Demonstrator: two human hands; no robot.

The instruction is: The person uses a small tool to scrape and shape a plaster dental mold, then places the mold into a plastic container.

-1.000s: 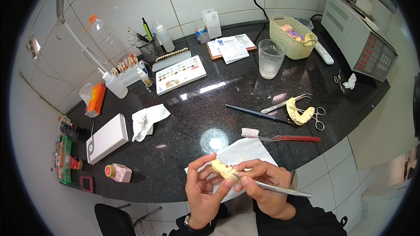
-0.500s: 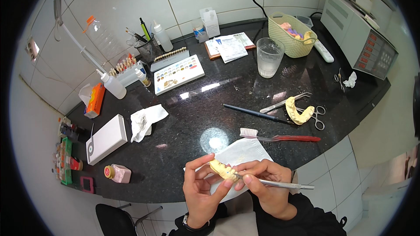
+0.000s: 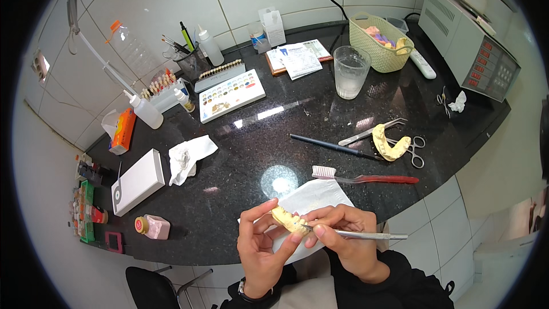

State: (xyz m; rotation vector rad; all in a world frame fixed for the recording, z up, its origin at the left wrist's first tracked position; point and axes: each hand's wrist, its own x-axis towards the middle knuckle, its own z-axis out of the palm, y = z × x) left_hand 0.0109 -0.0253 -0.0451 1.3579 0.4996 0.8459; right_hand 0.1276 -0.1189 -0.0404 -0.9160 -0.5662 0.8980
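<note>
Between the thumb and fingers of my left hand I hold a pale yellow plaster dental model, tilted over the table's near edge. My right hand grips a slim metal carving knife like a pen. The knife's tip meets the model's right end, close to my left thumb; the exact contact is partly hidden by fingers. A white paper tissue lies beneath both hands. Beyond it rests a toothbrush with a red handle.
A second yellow dental model lies on scissors, beside tweezers and a dark brush. Behind stand a glass of water and a green basket. On the left are a white box, a crumpled tissue and a pink jar.
The dental model has turned slightly in my left hand, and the knife has shifted a little with my right hand. The whole view has moved slightly; the things on the table stay put.
</note>
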